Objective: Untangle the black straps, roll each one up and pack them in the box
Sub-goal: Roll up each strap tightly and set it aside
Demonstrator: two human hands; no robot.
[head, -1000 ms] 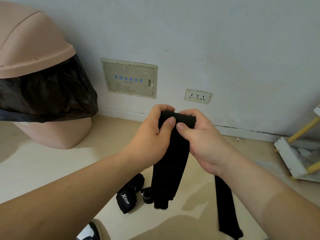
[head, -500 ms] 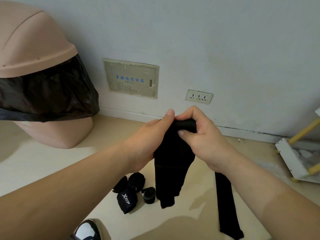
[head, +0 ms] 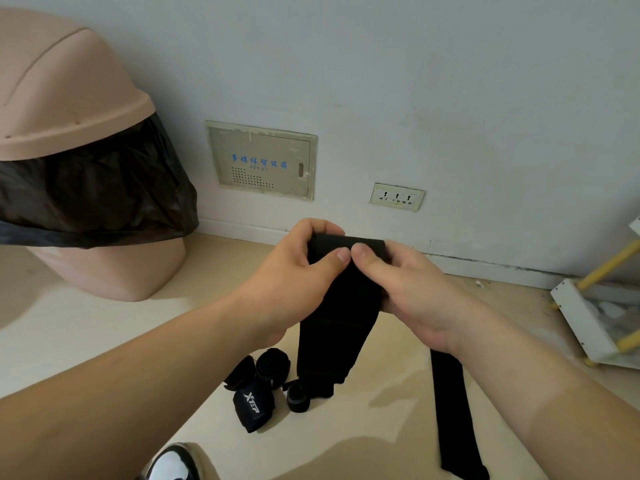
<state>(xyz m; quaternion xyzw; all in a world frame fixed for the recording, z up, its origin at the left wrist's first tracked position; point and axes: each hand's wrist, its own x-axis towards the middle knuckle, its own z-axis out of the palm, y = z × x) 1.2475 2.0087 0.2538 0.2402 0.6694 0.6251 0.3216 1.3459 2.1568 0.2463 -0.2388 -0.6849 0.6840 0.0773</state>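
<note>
Both hands hold a wide black strap (head: 337, 317) in the air in front of me. My left hand (head: 294, 275) and my right hand (head: 408, 289) grip its rolled top end, thumbs side by side on the roll. The strap's free end hangs down toward the floor. A second black strap (head: 453, 417) lies flat on the floor under my right forearm. Below the hands lie several rolled black straps (head: 273, 365), one small roll (head: 298, 400) and a black piece with a white logo (head: 252, 407). No box is in view.
A pink bin (head: 79, 168) with a black bag stands at the left by the wall. A wall panel (head: 261, 161) and a socket (head: 396, 197) sit low on the wall. A white and yellow rack (head: 588, 320) is at the right. A shoe (head: 173, 462) shows at the bottom.
The roll at the strap's top has been turned between my fingers, and the hanging end has risen and grown shorter. Both thumbs now press on the front of the roll.
</note>
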